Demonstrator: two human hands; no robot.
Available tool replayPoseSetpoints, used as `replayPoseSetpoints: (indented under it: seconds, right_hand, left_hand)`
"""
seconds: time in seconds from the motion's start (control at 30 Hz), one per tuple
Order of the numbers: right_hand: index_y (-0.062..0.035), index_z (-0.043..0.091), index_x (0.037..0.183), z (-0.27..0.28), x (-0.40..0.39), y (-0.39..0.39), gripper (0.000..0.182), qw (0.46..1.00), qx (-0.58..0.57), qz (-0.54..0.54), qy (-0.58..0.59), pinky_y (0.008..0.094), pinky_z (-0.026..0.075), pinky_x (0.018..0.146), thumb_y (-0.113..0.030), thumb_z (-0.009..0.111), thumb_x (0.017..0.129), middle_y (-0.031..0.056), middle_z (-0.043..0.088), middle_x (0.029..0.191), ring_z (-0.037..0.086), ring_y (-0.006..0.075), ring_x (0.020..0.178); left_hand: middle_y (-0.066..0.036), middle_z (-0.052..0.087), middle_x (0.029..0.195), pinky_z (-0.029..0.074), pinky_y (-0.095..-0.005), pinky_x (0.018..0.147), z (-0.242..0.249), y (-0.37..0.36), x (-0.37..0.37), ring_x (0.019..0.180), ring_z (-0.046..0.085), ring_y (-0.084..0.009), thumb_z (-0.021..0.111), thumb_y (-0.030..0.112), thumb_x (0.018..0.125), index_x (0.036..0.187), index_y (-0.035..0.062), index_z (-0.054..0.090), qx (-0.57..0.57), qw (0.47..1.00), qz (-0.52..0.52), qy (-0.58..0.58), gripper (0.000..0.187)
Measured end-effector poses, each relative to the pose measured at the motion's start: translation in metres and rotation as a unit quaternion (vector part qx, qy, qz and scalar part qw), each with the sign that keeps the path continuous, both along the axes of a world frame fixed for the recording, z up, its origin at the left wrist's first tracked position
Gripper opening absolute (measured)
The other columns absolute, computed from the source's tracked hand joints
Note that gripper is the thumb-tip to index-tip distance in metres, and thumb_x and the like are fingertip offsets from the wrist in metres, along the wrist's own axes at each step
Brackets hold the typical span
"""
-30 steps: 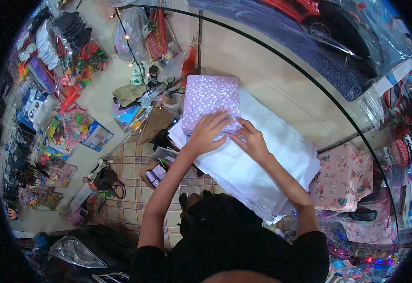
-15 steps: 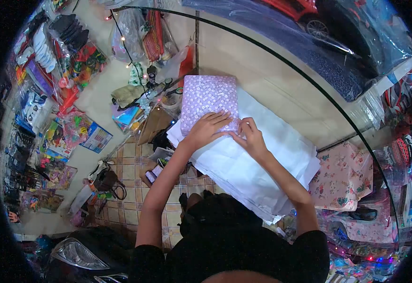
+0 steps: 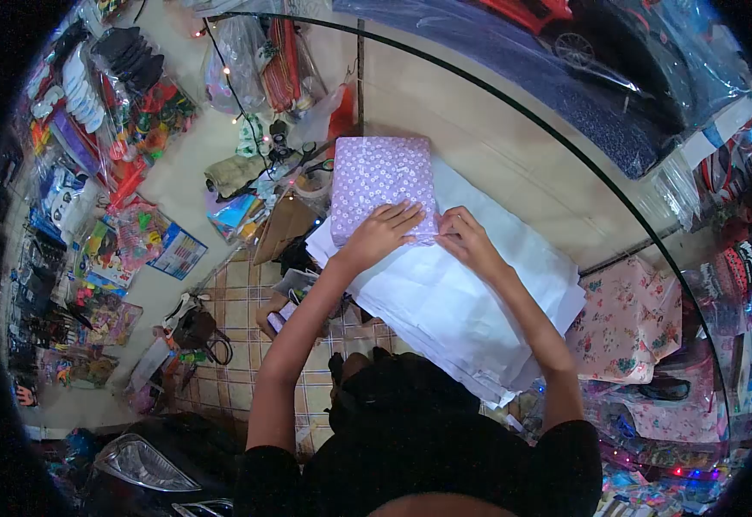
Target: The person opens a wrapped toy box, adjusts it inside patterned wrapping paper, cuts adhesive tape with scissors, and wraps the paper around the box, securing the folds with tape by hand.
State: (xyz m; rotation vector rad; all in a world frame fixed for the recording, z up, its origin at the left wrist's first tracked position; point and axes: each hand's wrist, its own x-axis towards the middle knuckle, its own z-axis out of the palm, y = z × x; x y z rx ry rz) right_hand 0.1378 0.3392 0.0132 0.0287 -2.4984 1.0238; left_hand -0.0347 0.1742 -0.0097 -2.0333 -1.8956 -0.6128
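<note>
A box wrapped in purple paper with small white flowers (image 3: 383,177) lies at the far end of a stack of large white paper sheets (image 3: 479,293). My left hand (image 3: 385,233) lies flat across the near part of the box, its fingers stretched out and pointing right. At the near right corner of the box is my right hand (image 3: 468,239), its fingers bent and pinched together at the wrapping paper's edge. What exactly sits between those fingertips is too small to make out.
Scissors (image 3: 311,157) and a tape roll (image 3: 310,183) lie left of the box. A dark curved glass edge (image 3: 565,142) arcs over the right side. A floral pink package (image 3: 626,323) stands at right. Bagged goods (image 3: 148,112) line the left wall.
My right hand has shifted slightly right, and its fingers have turned more downward at the box corner. My left hand and the box have stayed almost in place.
</note>
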Motion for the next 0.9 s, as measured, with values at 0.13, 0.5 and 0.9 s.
replayPoseSetpoints:
  seconds: [0.13, 0.5, 0.9]
  right_hand:
    - [-0.0019, 0.051, 0.113, 0.008, 0.003, -0.002, 0.035, 1.0, 0.013, -0.006, 0.021, 0.0375, 0.046, 0.101, -0.001, 0.068, 0.083, 0.0133, 0.047, 0.121, 0.052, 0.0261, 0.117]
    - [-0.008, 0.039, 0.142, 0.068, -0.037, -0.048, 0.076, 0.996, 0.034, 0.009, 0.077, 0.0384, 0.036, 0.108, -0.016, 0.077, 0.077, 0.0183, 0.036, 0.147, 0.036, 0.0319, 0.136]
    - [-0.0158, 0.062, 0.119, 0.094, -0.048, -0.077, 0.044, 0.965, 0.22, 0.066, 0.129, 0.0421, 0.045, 0.098, -0.032, 0.071, 0.079, 0.0099, 0.056, 0.129, 0.054, 0.032, 0.118]
  left_hand:
    - [-0.008, 0.053, 0.136, 0.036, -0.038, 0.104, 0.004, -0.002, -0.001, 0.128, 0.047, -0.0228, 0.058, 0.033, 0.088, 0.134, 0.0089, 0.05, 0.005, 1.0, 0.005, 0.008, 0.052]
    - [-0.016, 0.053, 0.135, 0.035, -0.04, 0.102, 0.023, -0.021, 0.003, 0.123, 0.052, -0.031, 0.062, 0.012, 0.087, 0.134, 0.0005, 0.05, 0.301, 0.917, 0.074, -0.25, 0.05]
    - [-0.027, 0.033, 0.144, 0.03, -0.0442, 0.108, -0.002, -0.06, 0.026, 0.134, 0.033, -0.0333, 0.061, 0.014, 0.084, 0.143, -0.0019, 0.028, 0.384, 0.859, 0.071, -0.331, 0.07]
